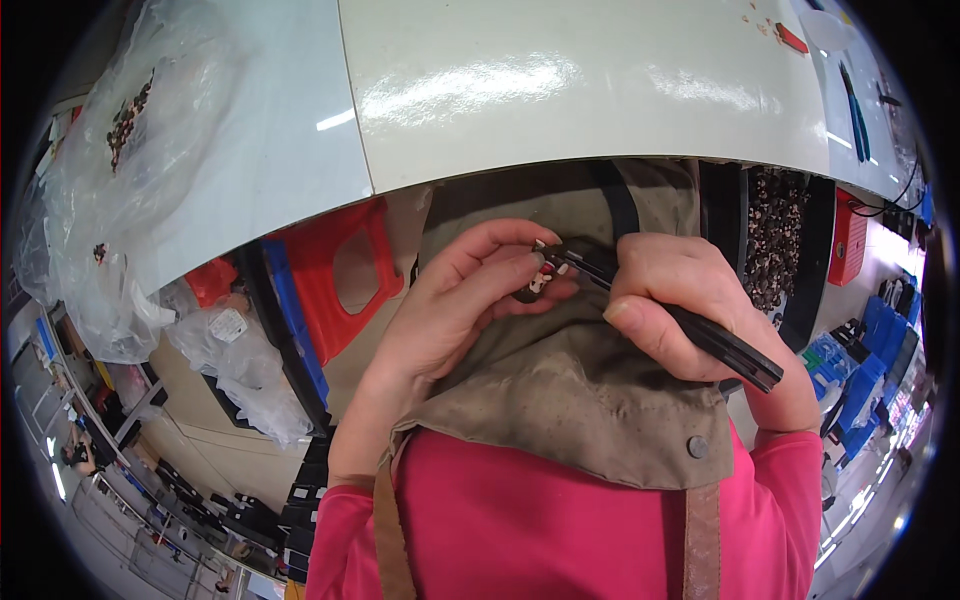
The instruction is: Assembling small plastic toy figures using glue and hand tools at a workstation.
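While the left hand pinches a small dark piece, the right hand clamps black pliers, their long axis slanting up-left to it.

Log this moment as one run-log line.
left hand: pinches small dark part | right hand: grips black tweezers, tips at part | setting: over grey apron, below white table

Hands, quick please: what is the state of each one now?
Left hand: closed, pinching a small dark part in its fingertips.
Right hand: closed around black tweezers, tips at the part.
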Demonstrator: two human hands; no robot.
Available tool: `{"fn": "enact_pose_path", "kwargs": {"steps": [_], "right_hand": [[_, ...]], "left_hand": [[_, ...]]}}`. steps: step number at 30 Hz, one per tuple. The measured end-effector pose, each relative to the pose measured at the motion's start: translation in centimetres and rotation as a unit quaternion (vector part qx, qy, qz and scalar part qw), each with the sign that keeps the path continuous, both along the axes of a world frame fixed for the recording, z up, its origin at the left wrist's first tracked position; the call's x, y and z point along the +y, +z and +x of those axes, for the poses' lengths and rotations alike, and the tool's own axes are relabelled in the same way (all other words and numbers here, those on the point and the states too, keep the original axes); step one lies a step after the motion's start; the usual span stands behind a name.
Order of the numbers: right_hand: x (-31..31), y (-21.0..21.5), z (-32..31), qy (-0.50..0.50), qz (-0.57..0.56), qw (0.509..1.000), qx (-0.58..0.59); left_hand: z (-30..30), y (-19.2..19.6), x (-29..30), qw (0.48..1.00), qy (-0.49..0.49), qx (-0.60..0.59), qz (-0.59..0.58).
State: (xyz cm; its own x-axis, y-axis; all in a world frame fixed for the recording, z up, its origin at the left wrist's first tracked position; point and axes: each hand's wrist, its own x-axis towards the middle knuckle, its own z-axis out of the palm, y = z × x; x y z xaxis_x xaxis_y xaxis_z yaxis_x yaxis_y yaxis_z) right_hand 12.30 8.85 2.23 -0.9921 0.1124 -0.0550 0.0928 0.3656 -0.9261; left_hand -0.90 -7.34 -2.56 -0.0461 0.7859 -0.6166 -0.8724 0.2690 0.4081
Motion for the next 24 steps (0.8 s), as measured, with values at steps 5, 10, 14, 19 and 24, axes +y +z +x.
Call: {"fn": "enact_pose_path", "kwargs": {"steps": [5,10,14,19,24], "right_hand": [[0.4,0.1,0.1,0.017,-0.039,0.999,0.001],[0.0,-0.1,0.5,-0.054,-0.153,0.985,-0.051],[0.1,0.1,0.4,-0.025,-0.108,0.993,-0.032],[0.8,1.7,1.4,-0.110,-0.152,0.980,-0.074],[1.0,1.2,0.9,-0.048,-0.095,0.994,-0.011]], "left_hand": [[-0.5,-0.4,-0.8,0.998,-0.063,-0.006,0.016],[0.0,-0.5,-1.2,0.995,-0.035,-0.086,0.038],[0.5,-0.2,-1.6,0.996,-0.019,-0.081,0.013],[0.8,-0.5,-1.7,0.996,0.004,-0.091,-0.003],[0.7,-0.2,-1.2,0.995,0.001,-0.098,-0.023]]}}
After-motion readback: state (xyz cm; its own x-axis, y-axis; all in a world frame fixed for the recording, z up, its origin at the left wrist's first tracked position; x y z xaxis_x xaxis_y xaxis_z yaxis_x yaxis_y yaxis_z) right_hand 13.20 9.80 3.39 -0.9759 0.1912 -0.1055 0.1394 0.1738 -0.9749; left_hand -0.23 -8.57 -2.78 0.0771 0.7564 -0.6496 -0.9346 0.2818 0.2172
